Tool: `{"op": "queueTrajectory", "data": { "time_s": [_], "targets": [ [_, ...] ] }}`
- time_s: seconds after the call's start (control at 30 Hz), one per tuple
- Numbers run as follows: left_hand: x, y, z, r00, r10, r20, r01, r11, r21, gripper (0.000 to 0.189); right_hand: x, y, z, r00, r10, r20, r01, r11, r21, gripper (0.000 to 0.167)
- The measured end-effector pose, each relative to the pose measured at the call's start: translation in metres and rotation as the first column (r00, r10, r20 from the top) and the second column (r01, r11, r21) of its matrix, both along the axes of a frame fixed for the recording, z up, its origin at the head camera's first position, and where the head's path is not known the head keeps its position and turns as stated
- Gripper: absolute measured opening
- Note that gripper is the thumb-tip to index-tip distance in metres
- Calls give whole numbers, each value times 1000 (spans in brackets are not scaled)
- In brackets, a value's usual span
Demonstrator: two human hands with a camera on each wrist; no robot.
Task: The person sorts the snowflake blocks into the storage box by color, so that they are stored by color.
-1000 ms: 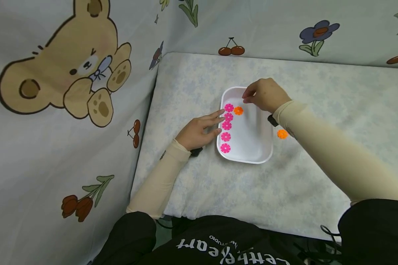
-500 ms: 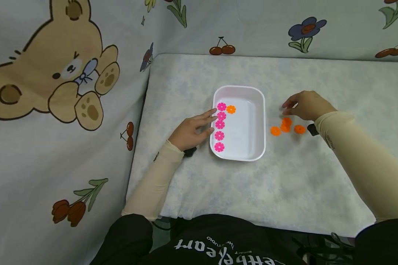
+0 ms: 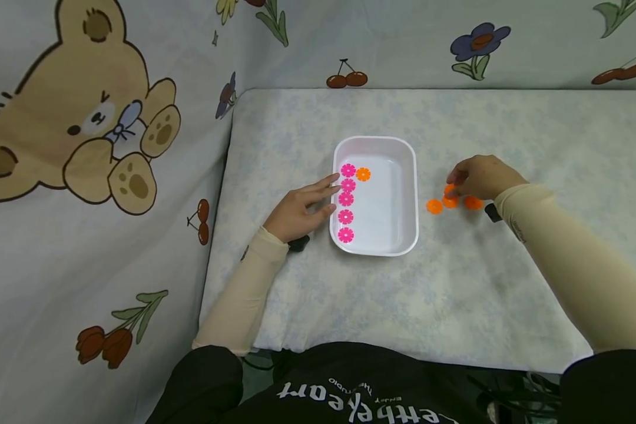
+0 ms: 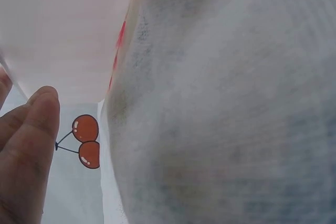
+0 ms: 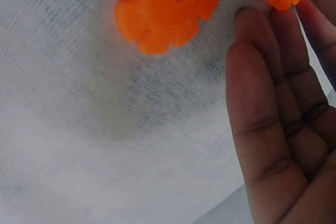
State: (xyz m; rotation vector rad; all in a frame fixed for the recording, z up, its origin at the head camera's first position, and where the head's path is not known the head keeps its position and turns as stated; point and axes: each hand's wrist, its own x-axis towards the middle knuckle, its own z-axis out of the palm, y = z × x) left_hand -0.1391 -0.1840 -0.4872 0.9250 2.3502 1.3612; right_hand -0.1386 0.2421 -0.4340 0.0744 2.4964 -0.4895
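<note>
In the head view, a white rectangular tray (image 3: 381, 247) has several pink notched plastic discs (image 3: 346, 217) in a column along its left side. One orange notched disc (image 3: 363, 174) lies beside the top pink one. My left hand (image 3: 299, 212) rests at the tray's left rim, fingers spread and holding nothing. Right of the tray, my right hand (image 3: 487, 176) bends its fingers down over several loose orange notched discs (image 3: 434, 206). Its fingertips meet one of these, partly hidden; whether they pinch it is unclear. The right wrist view shows a nearer orange disc (image 5: 170, 11) apart from the fingers.
A pale mottled cloth (image 3: 350, 306) covers the table. A white curtain (image 3: 286, 65) printed with a bear, flowers and cherries hangs along the back and left. Dark cables (image 3: 530, 394) lie below the front edge at the right.
My right hand has left the inside of the tray, moved right, and come down onto the loose orange discs. My left hand stays at the rim. The whole head view has shifted.
</note>
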Motion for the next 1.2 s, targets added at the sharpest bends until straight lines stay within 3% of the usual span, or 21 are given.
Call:
{"op": "queueTrajectory", "data": {
  "time_s": [0.27, 0.53, 0.77, 0.93, 1.2],
  "targets": [
    [-1, 1, 1, 1000, 3, -5, -3, 1000, 3, 47, 1, 2, -2, 1000, -30, -9, 30, 1000, -8, 45],
    [-1, 1, 0, 1000, 5, -9, -5, 1000, 3, 47, -3, 10, 3, 998, -51, 21, 52, 996, -67, 27],
    [0, -1, 0, 1000, -4, -6, 4, 1000, 30, 48, -9, 4, 14, 996, -74, 46, 78, 992, -95, 41],
    [-1, -1, -1, 1000, -5, -2, 5, 1000, 18, 48, -13, -4, 20, 997, -64, 52, 69, 992, -102, 40],
    [-1, 0, -1, 1000, -4, -10, 4, 1000, -2, 48, -19, -17, 33, 997, -63, 52, 68, 992, -108, 57]
  ]
}}
